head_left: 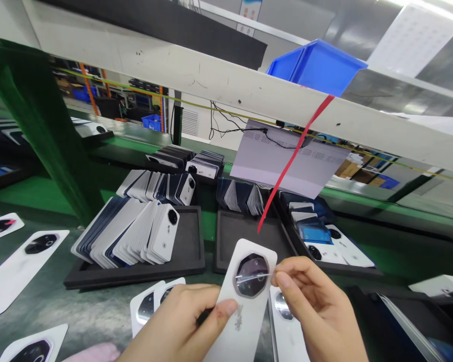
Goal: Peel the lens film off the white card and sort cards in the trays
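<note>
At the far left of the frame, white phone back covers (20, 266) lie flat on the green work surface (79, 311), each with a dark camera cutout. Right of them, left of centre, a black tray (181, 256) holds a fanned row of white covers (136, 234) leaning on one another; a second such row stands behind it. At bottom centre, the left hand (181, 327) is closed on a white back cover (245, 296), thumb pressed on its face and fingers behind, holding it upright and tilted slightly right. Its octagonal camera window (251, 274) has a clear film over it. Just to the right, the right hand (317, 306) pinches the film's edge beside the window, thumb and forefinger together. A red strip (294, 156) hangs diagonally above. Further right, another black tray (287, 236) carries more covers.
</note>
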A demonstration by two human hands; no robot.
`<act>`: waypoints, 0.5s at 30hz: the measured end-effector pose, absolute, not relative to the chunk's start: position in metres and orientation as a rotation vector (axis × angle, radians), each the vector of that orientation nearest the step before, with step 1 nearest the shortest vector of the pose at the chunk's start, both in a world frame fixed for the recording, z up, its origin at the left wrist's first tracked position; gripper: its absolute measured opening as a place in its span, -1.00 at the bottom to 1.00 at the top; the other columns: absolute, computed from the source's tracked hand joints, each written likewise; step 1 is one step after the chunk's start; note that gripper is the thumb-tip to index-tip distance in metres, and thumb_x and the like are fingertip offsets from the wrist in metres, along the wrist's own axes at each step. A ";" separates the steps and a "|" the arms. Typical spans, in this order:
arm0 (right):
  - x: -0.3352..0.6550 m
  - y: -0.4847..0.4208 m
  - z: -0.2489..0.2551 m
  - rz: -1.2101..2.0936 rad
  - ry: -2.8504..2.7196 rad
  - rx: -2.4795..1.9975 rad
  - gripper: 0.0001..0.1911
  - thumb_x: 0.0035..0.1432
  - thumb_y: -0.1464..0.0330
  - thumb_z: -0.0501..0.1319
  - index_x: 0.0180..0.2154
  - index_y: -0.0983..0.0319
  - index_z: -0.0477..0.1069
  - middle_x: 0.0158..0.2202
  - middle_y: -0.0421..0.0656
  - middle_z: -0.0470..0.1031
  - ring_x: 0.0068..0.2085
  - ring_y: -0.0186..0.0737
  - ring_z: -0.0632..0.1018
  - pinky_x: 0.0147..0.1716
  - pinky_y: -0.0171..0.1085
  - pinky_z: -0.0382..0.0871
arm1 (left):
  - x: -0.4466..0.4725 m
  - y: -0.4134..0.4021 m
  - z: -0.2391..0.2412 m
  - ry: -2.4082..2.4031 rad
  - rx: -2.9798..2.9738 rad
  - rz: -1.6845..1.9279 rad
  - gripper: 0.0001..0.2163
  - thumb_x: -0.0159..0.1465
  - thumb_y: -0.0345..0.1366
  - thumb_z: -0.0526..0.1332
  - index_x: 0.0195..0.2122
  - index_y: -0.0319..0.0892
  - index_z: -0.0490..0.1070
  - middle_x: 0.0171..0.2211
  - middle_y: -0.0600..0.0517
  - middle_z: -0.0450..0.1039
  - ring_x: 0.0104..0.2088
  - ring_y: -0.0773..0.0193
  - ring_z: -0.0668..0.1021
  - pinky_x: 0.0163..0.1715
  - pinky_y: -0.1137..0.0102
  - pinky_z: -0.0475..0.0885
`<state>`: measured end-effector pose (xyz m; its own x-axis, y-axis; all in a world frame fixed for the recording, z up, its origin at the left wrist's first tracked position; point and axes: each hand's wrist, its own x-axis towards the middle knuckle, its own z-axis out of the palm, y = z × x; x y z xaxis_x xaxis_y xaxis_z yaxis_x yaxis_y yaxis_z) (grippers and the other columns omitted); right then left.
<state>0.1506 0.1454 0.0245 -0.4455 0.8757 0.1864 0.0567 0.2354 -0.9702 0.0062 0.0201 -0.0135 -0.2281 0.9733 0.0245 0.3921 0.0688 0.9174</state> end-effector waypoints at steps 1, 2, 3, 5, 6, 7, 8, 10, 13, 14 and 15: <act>0.151 0.146 0.024 1.309 -1.707 -0.866 -0.77 0.14 0.15 0.41 -0.44 0.13 0.55 -0.53 -0.25 0.50 -0.51 -0.32 0.41 -0.53 -0.38 0.29 | 0.006 0.021 -0.013 1.700 1.367 1.139 -0.63 0.50 -0.12 -0.03 -0.47 -0.09 0.14 -0.49 0.17 0.17 -0.45 0.28 0.30 -0.38 0.41 0.14; 0.150 0.146 0.024 1.315 -1.703 -0.865 -0.77 0.14 0.15 0.41 -0.45 0.13 0.55 -0.53 -0.25 0.49 -0.51 -0.33 0.40 -0.53 -0.38 0.29 | 0.005 0.021 -0.013 1.698 1.367 1.134 -0.63 0.50 -0.11 -0.03 -0.46 -0.09 0.15 -0.49 0.17 0.18 -0.44 0.28 0.31 -0.38 0.41 0.15; 0.150 0.146 0.023 1.319 -1.702 -0.867 -0.77 0.14 0.15 0.41 -0.45 0.13 0.55 -0.54 -0.25 0.49 -0.51 -0.33 0.40 -0.52 -0.39 0.30 | 0.005 0.021 -0.013 1.696 1.366 1.130 -0.63 0.50 -0.11 -0.03 -0.46 -0.09 0.16 -0.49 0.16 0.19 -0.44 0.28 0.32 -0.38 0.42 0.15; 0.149 0.145 0.023 1.322 -1.704 -0.875 -0.77 0.13 0.16 0.42 -0.45 0.13 0.55 -0.54 -0.26 0.48 -0.51 -0.33 0.41 -0.50 -0.39 0.32 | 0.004 0.021 -0.013 1.699 1.366 1.124 -0.63 0.51 -0.10 -0.04 -0.45 -0.10 0.19 -0.47 0.15 0.22 -0.42 0.27 0.34 -0.37 0.42 0.16; 0.148 0.145 0.023 1.322 -1.705 -0.878 -0.78 0.13 0.16 0.42 -0.45 0.13 0.55 -0.54 -0.26 0.49 -0.50 -0.33 0.41 -0.49 -0.39 0.32 | 0.004 0.021 -0.013 1.697 1.364 1.124 -0.63 0.51 -0.10 -0.04 -0.45 -0.10 0.19 -0.47 0.15 0.23 -0.42 0.27 0.34 -0.37 0.42 0.17; 0.148 0.145 0.023 1.322 -1.705 -0.880 -0.79 0.13 0.17 0.42 -0.44 0.12 0.55 -0.53 -0.27 0.49 -0.50 -0.34 0.42 -0.49 -0.40 0.32 | 0.005 0.020 -0.013 1.694 1.364 1.128 -0.63 0.51 -0.09 -0.05 -0.45 -0.10 0.20 -0.46 0.15 0.24 -0.41 0.27 0.35 -0.36 0.42 0.17; 0.147 0.145 0.023 1.320 -1.705 -0.881 -0.80 0.13 0.17 0.42 -0.44 0.12 0.55 -0.53 -0.27 0.50 -0.49 -0.34 0.43 -0.49 -0.41 0.31 | 0.005 0.019 -0.013 1.689 1.368 1.132 -0.63 0.51 -0.09 -0.05 -0.45 -0.10 0.20 -0.46 0.15 0.24 -0.41 0.27 0.35 -0.36 0.42 0.18; 0.147 0.145 0.022 1.305 -1.713 -0.882 -0.81 0.12 0.17 0.42 -0.44 0.11 0.55 -0.53 -0.28 0.51 -0.48 -0.34 0.44 -0.49 -0.41 0.31 | 0.006 0.018 -0.014 1.686 1.365 1.132 -0.63 0.51 -0.09 -0.05 -0.45 -0.09 0.18 -0.47 0.15 0.22 -0.42 0.27 0.33 -0.36 0.41 0.17; 0.147 0.145 0.022 1.278 -1.729 -0.877 -0.80 0.14 0.17 0.41 -0.44 0.12 0.56 -0.53 -0.26 0.51 -0.48 -0.31 0.45 -0.47 -0.37 0.34 | 0.007 0.018 -0.013 1.700 1.359 1.125 -0.63 0.51 -0.10 -0.05 -0.46 -0.10 0.18 -0.47 0.15 0.21 -0.42 0.27 0.33 -0.36 0.41 0.17; 0.147 0.145 0.022 1.275 -1.733 -0.875 -0.80 0.14 0.17 0.40 -0.43 0.12 0.56 -0.52 -0.25 0.52 -0.48 -0.30 0.46 -0.47 -0.37 0.35 | 0.007 0.018 -0.013 1.700 1.354 1.122 -0.63 0.51 -0.10 -0.05 -0.45 -0.10 0.20 -0.47 0.15 0.22 -0.42 0.27 0.33 -0.36 0.41 0.18; 0.147 0.145 0.022 1.277 -1.735 -0.873 -0.80 0.14 0.17 0.40 -0.43 0.12 0.56 -0.52 -0.25 0.53 -0.48 -0.29 0.46 -0.46 -0.36 0.36 | 0.007 0.018 -0.012 1.700 1.356 1.122 -0.63 0.51 -0.10 -0.04 -0.45 -0.10 0.21 -0.46 0.15 0.23 -0.42 0.27 0.33 -0.36 0.42 0.18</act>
